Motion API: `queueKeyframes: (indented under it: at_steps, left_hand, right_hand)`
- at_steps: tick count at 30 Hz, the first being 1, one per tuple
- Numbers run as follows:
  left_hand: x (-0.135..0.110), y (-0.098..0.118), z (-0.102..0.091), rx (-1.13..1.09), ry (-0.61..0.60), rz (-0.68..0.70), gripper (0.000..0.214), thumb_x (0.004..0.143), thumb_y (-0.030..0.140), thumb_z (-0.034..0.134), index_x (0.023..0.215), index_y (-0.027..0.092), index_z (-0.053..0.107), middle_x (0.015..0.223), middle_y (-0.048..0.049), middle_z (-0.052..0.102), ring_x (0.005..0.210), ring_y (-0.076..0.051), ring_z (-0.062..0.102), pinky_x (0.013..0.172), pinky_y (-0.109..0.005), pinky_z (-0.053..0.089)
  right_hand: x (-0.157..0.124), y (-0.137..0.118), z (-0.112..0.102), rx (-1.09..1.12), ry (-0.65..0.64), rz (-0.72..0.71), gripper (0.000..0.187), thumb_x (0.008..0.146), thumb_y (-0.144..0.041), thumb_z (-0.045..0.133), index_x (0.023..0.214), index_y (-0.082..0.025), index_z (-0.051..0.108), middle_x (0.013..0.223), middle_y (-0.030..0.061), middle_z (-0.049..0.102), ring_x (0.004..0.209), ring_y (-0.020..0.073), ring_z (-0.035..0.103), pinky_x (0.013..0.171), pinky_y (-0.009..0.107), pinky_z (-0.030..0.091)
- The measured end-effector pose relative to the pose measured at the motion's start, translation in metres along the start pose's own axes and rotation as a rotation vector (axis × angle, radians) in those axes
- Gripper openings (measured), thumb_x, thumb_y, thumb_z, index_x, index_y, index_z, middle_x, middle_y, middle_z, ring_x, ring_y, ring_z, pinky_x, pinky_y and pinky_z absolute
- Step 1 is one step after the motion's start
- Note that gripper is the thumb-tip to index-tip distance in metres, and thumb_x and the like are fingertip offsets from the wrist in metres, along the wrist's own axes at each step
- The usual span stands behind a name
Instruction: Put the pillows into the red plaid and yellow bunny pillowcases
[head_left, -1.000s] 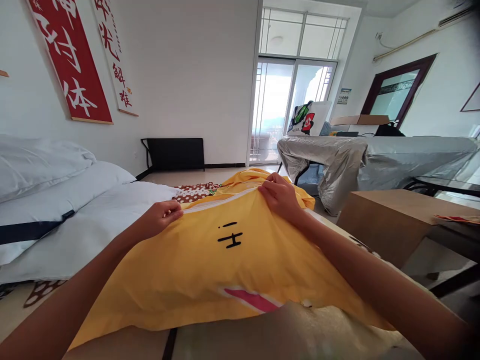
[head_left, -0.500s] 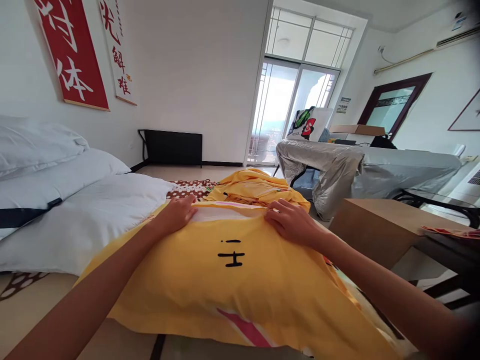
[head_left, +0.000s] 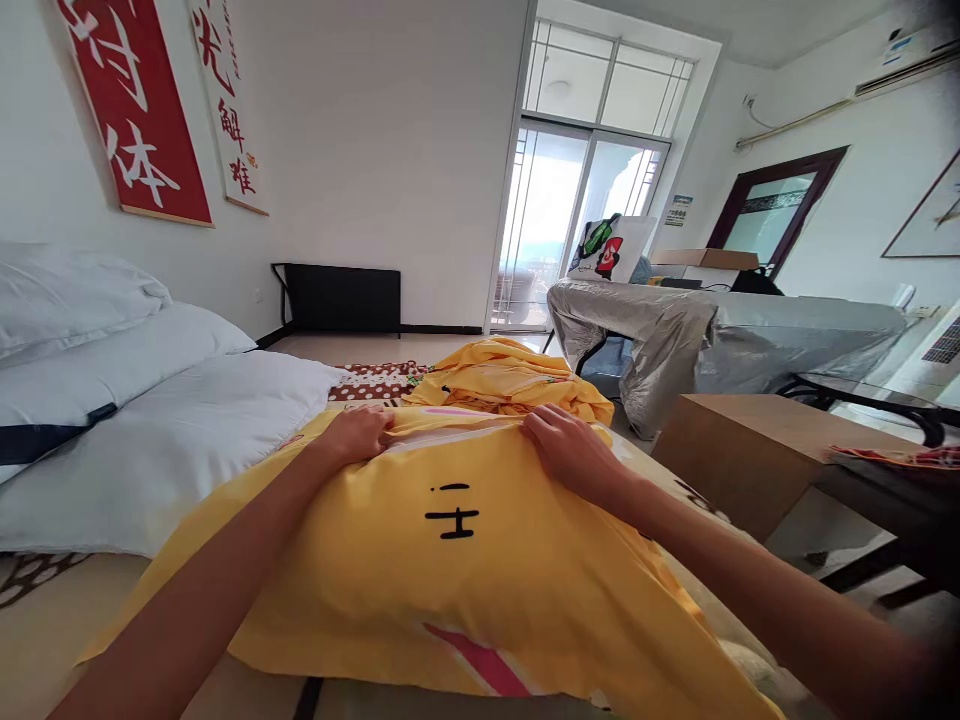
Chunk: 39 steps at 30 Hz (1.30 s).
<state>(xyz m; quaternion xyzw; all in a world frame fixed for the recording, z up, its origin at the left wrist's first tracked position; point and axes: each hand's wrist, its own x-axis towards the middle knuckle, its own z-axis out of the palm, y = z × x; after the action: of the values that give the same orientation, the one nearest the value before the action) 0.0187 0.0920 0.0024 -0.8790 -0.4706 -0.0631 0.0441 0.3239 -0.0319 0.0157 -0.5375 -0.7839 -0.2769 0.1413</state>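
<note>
both hands are working the far edge of a yellow pillowcase that is lying across the bed directly in front of the person, with a black printed mark facing up near its middle and a pink stripe showing at the near hem. the left hand is resting at the far-left corner with the fingers curled down into the cloth — its grip is pinching the yellow fabric at the open end, where a pale inner layer is showing along the edge. the right hand is lying on the same edge a little apart from the left, fingers bent over and pressing the fabric, thumb tucked under; this grip is also closing on the pillowcase edge. holding both ends of that edge is keeping the opening taut and level. just beyond the hands, a bunched yellow sheet is sitting in a heap. white pillows are stacked to the left, touching each other, and a brown cabinet is standing to the right — well apart from the hands.
</note>
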Motion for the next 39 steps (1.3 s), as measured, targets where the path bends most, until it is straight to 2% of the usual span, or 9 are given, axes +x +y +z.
queueKeyframes:
  at_steps: [5, 11, 15, 19, 21, 25, 28, 32, 39]
  left_hand:
    - [-0.006, -0.028, -0.003, 0.029, 0.096, -0.141, 0.016, 0.078, 0.023, 0.046, 0.083, 0.017, 0.061, 0.097, -0.0121, 0.065, 0.093, -0.028, 0.060, 0.074, -0.034, 0.044]
    - [-0.027, -0.055, -0.025, -0.003, 0.225, -0.155, 0.021, 0.080, 0.022, 0.038, 0.070, 0.019, 0.056, 0.080, -0.0014, 0.065, 0.077, -0.017, 0.060, 0.064, -0.024, 0.040]
    - [-0.036, -0.044, -0.058, 0.106, 0.429, -0.258, 0.024, 0.079, 0.020, 0.039, 0.084, 0.019, 0.062, 0.088, -0.0056, 0.063, 0.090, -0.023, 0.057, 0.064, -0.029, 0.034]
    - [-0.037, -0.024, -0.089, 0.120, 0.711, -0.387, 0.028, 0.077, 0.016, 0.039, 0.092, 0.020, 0.062, 0.092, -0.0052, 0.060, 0.091, -0.022, 0.057, 0.065, -0.029, 0.036]
    - [-0.037, -0.021, -0.094, 0.096, 0.702, -0.401, 0.030, 0.075, 0.015, 0.042, 0.097, 0.022, 0.062, 0.096, -0.0043, 0.060, 0.090, -0.021, 0.058, 0.067, -0.029, 0.038]
    - [-0.041, -0.028, -0.067, 0.065, 0.332, -0.405, 0.033, 0.069, 0.016, 0.050, 0.099, 0.022, 0.062, 0.101, -0.0071, 0.061, 0.095, -0.027, 0.059, 0.070, -0.032, 0.040]
    - [-0.043, -0.034, -0.026, -0.017, 0.229, -0.388, 0.022, 0.065, 0.020, 0.054, 0.085, 0.020, 0.063, 0.091, -0.0081, 0.063, 0.086, -0.027, 0.061, 0.067, -0.032, 0.040]
    - [-0.037, -0.037, 0.014, -0.236, 0.263, -0.342, 0.015, 0.068, 0.027, 0.050, 0.077, 0.020, 0.060, 0.083, -0.0059, 0.065, 0.077, -0.023, 0.061, 0.064, -0.028, 0.041]
    - [-0.027, -0.001, 0.022, -0.672, 0.487, -0.318, 0.032, 0.077, 0.041, 0.038, 0.077, 0.018, 0.060, 0.075, -0.0025, 0.066, 0.074, -0.018, 0.061, 0.064, -0.023, 0.044]
  right_hand:
    - [-0.013, -0.017, -0.018, 0.134, 0.127, -0.026, 0.025, 0.097, -0.018, 0.039, 0.077, -0.017, 0.053, 0.080, 0.0066, 0.057, 0.077, 0.0181, 0.052, 0.067, 0.028, 0.037]
    - [-0.010, -0.016, -0.021, 0.207, 0.115, 0.033, 0.025, 0.096, -0.018, 0.038, 0.074, -0.017, 0.051, 0.079, 0.0060, 0.057, 0.074, 0.0170, 0.053, 0.066, 0.027, 0.036]
    - [0.018, 0.013, -0.016, 0.235, 0.132, 0.138, 0.027, 0.095, -0.022, 0.038, 0.070, -0.018, 0.048, 0.078, 0.0074, 0.058, 0.073, 0.0179, 0.053, 0.067, 0.028, 0.036]
    - [0.047, 0.040, -0.027, 0.259, 0.284, 0.279, 0.024, 0.089, -0.023, 0.038, 0.065, -0.019, 0.043, 0.074, 0.0072, 0.057, 0.070, 0.0177, 0.051, 0.065, 0.028, 0.033]
    - [0.056, 0.051, -0.033, 0.252, 0.345, 0.383, 0.023, 0.087, -0.024, 0.039, 0.064, -0.020, 0.040, 0.070, 0.0066, 0.056, 0.066, 0.0172, 0.048, 0.063, 0.028, 0.031]
    - [0.059, 0.059, -0.024, 0.296, 0.338, 0.544, 0.023, 0.086, -0.028, 0.037, 0.065, -0.021, 0.037, 0.067, 0.0060, 0.054, 0.062, 0.0165, 0.044, 0.059, 0.028, 0.027]
    - [0.050, 0.053, 0.001, 0.342, 0.273, 0.546, 0.026, 0.088, -0.032, 0.032, 0.065, -0.021, 0.036, 0.069, 0.0066, 0.057, 0.063, 0.0164, 0.046, 0.058, 0.028, 0.027]
    - [0.029, 0.056, 0.038, 0.335, 0.158, 0.540, 0.025, 0.084, -0.029, 0.033, 0.061, -0.020, 0.038, 0.060, 0.0047, 0.054, 0.057, 0.0156, 0.046, 0.056, 0.028, 0.027]
    - [-0.014, 0.077, 0.076, 0.292, -0.053, 0.421, 0.020, 0.086, -0.033, 0.037, 0.088, -0.019, 0.051, 0.071, 0.0055, 0.062, 0.064, 0.0197, 0.054, 0.058, 0.027, 0.025]
